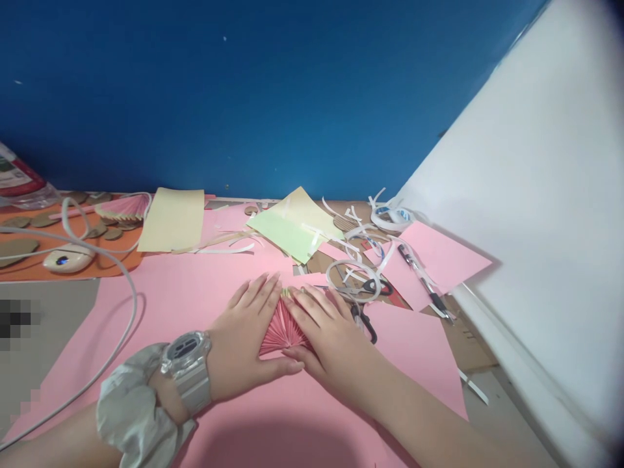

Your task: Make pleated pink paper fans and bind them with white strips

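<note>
A pleated pink paper fan (285, 327) lies on a large pink sheet (160, 299), its folds spreading from a point near the bottom. My left hand (246, 335) rests flat over the fan's left side, thumb stretched along its lower edge. Over the right side lies my right hand (329, 331), fingers extended and its thumb near the tip of the left one. Both hands touch the fan and partly hide it. Pale green edges show at its top, between the fingertips.
Scissors (373, 286), a pen (424, 283), tape rolls (390, 218) and curled white strips lie to the right. Yellow paper (173, 220) and a green-yellow sheet (297, 224) lie behind. At left are a white device (68, 259), a cable (129, 325), a bottle (24, 182) and another folded fan (124, 209).
</note>
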Tool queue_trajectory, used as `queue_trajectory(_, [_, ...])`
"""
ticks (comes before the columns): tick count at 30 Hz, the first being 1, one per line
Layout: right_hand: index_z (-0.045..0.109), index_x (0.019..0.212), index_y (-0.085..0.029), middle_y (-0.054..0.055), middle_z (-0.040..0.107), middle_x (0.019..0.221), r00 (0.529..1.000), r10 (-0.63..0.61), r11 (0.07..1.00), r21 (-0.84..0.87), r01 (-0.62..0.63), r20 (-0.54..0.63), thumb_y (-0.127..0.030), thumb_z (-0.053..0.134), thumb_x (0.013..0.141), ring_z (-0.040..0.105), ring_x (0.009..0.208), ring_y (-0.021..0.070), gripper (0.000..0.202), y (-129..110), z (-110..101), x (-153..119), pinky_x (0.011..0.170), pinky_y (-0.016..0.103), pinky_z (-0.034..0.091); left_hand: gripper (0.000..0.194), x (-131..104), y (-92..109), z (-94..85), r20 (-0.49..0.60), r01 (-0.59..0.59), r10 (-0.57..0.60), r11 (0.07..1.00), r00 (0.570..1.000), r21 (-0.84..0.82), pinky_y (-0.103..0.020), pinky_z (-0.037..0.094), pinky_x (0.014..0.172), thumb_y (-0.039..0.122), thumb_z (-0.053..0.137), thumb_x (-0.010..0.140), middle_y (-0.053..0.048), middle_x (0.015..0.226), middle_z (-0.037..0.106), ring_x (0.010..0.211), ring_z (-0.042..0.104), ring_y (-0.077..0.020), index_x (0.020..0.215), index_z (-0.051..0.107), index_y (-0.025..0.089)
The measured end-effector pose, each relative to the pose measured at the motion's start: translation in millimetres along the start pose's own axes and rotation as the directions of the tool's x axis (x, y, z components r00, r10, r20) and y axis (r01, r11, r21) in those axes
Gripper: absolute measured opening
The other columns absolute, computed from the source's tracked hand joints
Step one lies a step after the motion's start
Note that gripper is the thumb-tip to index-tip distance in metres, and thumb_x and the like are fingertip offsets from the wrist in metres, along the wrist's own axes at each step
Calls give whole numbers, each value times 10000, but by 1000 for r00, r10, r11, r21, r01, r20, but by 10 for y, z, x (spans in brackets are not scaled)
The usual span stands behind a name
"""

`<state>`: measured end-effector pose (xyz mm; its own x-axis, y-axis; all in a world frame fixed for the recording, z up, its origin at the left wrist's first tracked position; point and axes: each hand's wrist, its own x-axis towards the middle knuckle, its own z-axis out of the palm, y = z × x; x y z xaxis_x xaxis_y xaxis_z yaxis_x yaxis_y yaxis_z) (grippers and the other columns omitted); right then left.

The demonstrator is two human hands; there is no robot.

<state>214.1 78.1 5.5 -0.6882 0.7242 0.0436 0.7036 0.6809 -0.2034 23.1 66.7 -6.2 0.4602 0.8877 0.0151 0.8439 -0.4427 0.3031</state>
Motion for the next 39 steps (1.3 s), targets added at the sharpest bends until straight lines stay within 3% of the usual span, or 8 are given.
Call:
queue_trajectory(23, [402, 1336, -145, 92, 430, 1383, 999, -5, 1000, 17, 6, -41, -480, 459, 881, 317, 1282, 255, 568, 7, -22, 8, 1087, 501, 179, 1030, -32, -50, 51, -35, -35, 33, 996, 999, -77, -476, 110, 1126, 740, 427, 707, -138, 1526, 110, 1396, 75, -307, 1450, 107, 104])
queue_trajectory(27, [408, 1332, -135, 101, 440, 1374, 999, -11, 1000, 20, 12, -48, -467, 460, 884, 323, 1277, 260, 560, 9, -17, 4, 1084, 502, 188, 1094, -36, -33, 6, -33, -5, -1, 987, 999, -158, -495, 133, 1122, 742, 481, 671, -159, 1521, 123, 1392, 83, -325, 1451, 77, 90])
queue_trajectory(30, [419, 1326, -139, 102, 432, 1381, 999, -15, 1000, 18, 16, -49, -409, 444, 902, 325, 1281, 264, 504, 9, -15, 7, 1083, 508, 191, 984, -26, -41, -73, -8, 57, -62, 955, 998, -290, -515, 171, 1111, 676, 491, 731, -162, 1508, 190, 1385, 122, -328, 1450, 119, 117])
queue_trajectory(32, [416, 1330, -153, 101, 433, 1382, 999, -11, 1000, 20, 12, -51, -423, 453, 896, 332, 1280, 265, 513, 7, -17, 10, 1079, 514, 204, 844, -9, -60, -125, 19, 101, -103, 896, 995, -432, -516, 183, 1109, 611, 462, 798, -144, 1502, 224, 1382, 154, -313, 1442, 173, 147])
queue_trajectory(34, [411, 1334, -160, 100, 437, 1381, 998, -9, 1000, 16, 10, -54, -470, 469, 878, 335, 1283, 265, 554, 7, -18, 12, 1083, 520, 204, 713, 16, -83, -161, 40, 142, -150, 767, 988, -625, -491, 185, 1119, 548, 411, 858, -113, 1503, 237, 1379, 188, -280, 1431, 208, 175])
queue_trajectory(37, [418, 1330, -165, 99, 436, 1384, 998, -15, 1000, 5, 15, -56, -498, 482, 863, 333, 1291, 266, 578, 12, -23, 16, 1087, 529, 202, 535, 65, -114, -167, 33, 139, -237, 449, 971, -882, -433, 223, 1124, 459, 339, 918, -69, 1471, 323, 1352, 281, -227, 1390, 281, 216])
queue_trajectory(39, [432, 1321, -166, 107, 446, 1375, 998, -19, 1000, 4, 20, -58, -501, 492, 857, 340, 1288, 271, 576, 15, -26, 18, 1082, 538, 211, 441, 100, -131, -150, -7, 77, -295, 273, 955, -959, -423, 276, 1102, 419, 335, 932, -61, 1416, 411, 1309, 364, -223, 1325, 367, 221])
